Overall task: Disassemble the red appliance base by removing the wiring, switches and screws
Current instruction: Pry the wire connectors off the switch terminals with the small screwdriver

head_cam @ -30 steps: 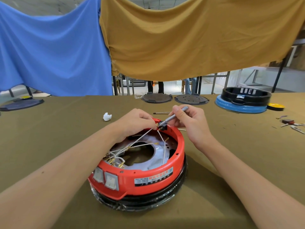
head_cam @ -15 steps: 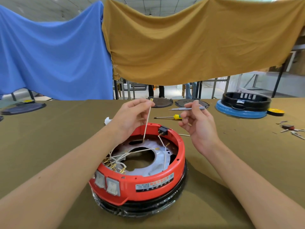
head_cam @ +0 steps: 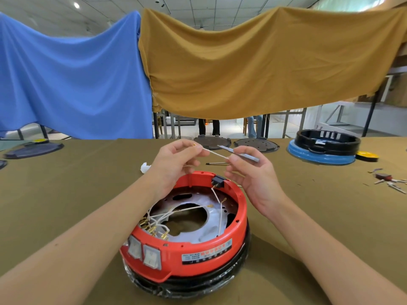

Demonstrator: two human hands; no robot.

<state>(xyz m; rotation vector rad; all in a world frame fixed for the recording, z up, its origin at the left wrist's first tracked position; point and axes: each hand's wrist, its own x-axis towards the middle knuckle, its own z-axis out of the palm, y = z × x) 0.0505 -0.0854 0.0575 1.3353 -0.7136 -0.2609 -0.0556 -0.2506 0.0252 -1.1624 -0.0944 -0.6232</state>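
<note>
The red appliance base (head_cam: 189, 245) stands on the worktop (head_cam: 77, 183), below both hands and nearer to the person. The left hand (head_cam: 176, 164) is above its far rim and pinches one end of a white wire (head_cam: 214, 153). The right hand (head_cam: 248, 172) is just beside it; its fingers hold a grey screwdriver (head_cam: 240, 153) and touch the wire's other end. More white wires lie inside the base.
</note>
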